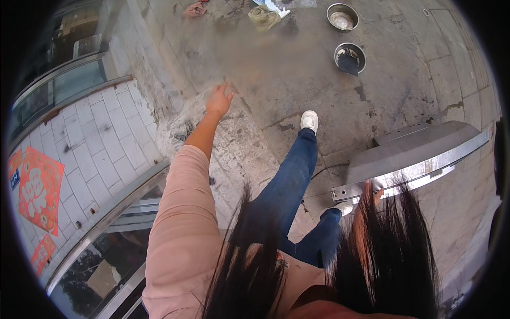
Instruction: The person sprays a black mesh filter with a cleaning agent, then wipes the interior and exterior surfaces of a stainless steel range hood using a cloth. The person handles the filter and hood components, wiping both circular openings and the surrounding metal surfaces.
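My left hand (219, 99) is stretched out ahead over the concrete paving, its fingers apart and nothing in them. At my right side, my right hand (369, 195) grips the near metal edge of a grey range hood (402, 149). The hood is tilted, with a long bright strip along the edge facing me. Strands of dark hair (402, 239) hang across the view and cover much of my right forearm and part of the hand. A dark cord (328, 167) runs on the ground from beside the hood.
Two metal basins stand ahead on the right: the far basin (342, 6) and the nearer basin (363, 60), which holds a dark cloth (348, 65). An olive cloth (263, 18) lies farther off, beside a white-and-blue item (275, 6). A white-tiled wall (91, 131) with red paper decorations (51, 179) borders the left.
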Available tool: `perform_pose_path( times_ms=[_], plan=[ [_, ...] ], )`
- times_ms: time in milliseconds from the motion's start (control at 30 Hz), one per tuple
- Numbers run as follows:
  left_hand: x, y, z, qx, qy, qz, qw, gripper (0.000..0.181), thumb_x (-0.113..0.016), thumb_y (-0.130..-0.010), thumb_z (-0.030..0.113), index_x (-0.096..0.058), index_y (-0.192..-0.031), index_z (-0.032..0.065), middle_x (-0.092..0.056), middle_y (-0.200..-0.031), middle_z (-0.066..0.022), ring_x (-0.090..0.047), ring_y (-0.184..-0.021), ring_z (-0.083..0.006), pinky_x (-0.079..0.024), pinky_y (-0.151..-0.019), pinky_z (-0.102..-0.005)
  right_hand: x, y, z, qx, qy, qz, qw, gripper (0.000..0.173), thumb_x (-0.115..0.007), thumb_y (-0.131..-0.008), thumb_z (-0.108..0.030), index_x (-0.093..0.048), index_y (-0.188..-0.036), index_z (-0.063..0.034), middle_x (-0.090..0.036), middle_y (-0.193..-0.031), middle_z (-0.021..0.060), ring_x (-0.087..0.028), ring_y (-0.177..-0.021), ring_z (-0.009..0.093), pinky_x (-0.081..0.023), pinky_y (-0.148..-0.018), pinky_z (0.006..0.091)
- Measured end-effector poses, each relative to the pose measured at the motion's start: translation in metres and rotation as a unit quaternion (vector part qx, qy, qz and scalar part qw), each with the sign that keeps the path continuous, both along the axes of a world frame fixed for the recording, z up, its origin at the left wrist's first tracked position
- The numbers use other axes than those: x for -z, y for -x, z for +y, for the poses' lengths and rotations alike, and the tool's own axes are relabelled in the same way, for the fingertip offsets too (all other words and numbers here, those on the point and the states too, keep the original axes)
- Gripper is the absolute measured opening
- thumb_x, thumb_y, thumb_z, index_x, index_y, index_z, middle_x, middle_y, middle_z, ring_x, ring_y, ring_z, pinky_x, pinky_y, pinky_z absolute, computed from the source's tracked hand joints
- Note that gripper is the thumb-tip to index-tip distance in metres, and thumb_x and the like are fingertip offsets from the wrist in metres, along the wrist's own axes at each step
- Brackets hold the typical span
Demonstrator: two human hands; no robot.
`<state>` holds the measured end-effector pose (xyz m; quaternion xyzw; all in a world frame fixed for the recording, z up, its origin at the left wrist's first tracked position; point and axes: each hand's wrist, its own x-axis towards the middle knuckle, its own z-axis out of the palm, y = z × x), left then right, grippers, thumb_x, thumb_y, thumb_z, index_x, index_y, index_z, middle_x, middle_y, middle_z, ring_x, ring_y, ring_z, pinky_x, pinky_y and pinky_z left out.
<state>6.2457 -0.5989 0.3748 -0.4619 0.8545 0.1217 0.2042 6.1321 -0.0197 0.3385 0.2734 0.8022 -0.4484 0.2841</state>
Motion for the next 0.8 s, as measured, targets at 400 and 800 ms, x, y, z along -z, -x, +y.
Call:
perform_pose_path(
  times_ms=[400, 800],
  plan=[
    [-0.078, -0.213, -0.003, -0.034, 0.009, -0.177, 0.984, 0.042, -0.062, -0.077, 0.024, -0.057, -0.118, 0.0180, -0.048, -0.125, -0.0113, -0.048, -0.113, -0.0303, -0.041, -0.094, -0.0397, -0.006, 0.005, -0.046, -0.090, -0.267, 0.024, 0.959, 0.094, -0.070, -0.071, -0.037, -0.020, -0.136, 0.0071, -0.034, -0.136, 0.0259, -0.038, -0.124, 0.037, -0.033, -0.101, 0.0398],
    [0.206, 0.177, -0.137, 0.126, -0.035, -0.126, 0.983, 0.046, -0.054, -0.082, 0.035, -0.048, -0.127, 0.0270, -0.037, -0.138, -0.0148, -0.038, -0.124, -0.0327, -0.036, -0.101, -0.0419, 0.000, 0.001, -0.062, 0.021, -0.452, -0.095, 0.887, 0.097, -0.076, -0.063, -0.043, -0.030, -0.132, 0.0080, -0.047, -0.124, 0.0275, -0.049, -0.111, 0.037, -0.038, -0.096, 0.0410]
  ],
)
